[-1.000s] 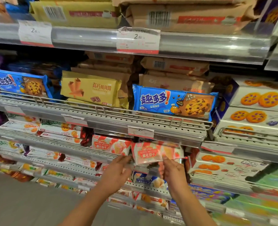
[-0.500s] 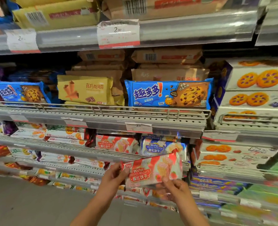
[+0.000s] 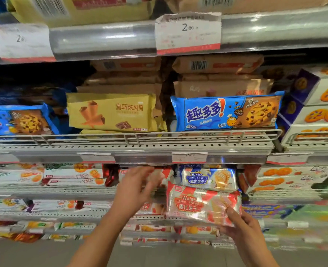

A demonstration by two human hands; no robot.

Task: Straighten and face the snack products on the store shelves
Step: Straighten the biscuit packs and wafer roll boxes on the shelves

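My right hand (image 3: pixel 244 230) grips a red strawberry wafer pack (image 3: pixel 199 204) by its lower right corner, out in front of the shelf. A blue wafer pack (image 3: pixel 207 178) stands on the shelf just behind and above it. My left hand (image 3: pixel 138 187) is blurred and reaches to another red wafer pack (image 3: pixel 163 175) on the shelf left of the blue one; its fingers are spread over that pack and I cannot tell whether they grip it.
One shelf up stand a yellow cone-wafer pack (image 3: pixel 111 112) and a blue chocolate-chip cookie pack (image 3: pixel 226 112) behind a wire rail (image 3: pixel 136 136). White cookie boxes (image 3: pixel 317 105) fill the right. Further snack rows run below and to the left.
My left hand has let go of the red wafer pack and moved up to the shelf. My right hand alone now holds the pack, shifted to the right.
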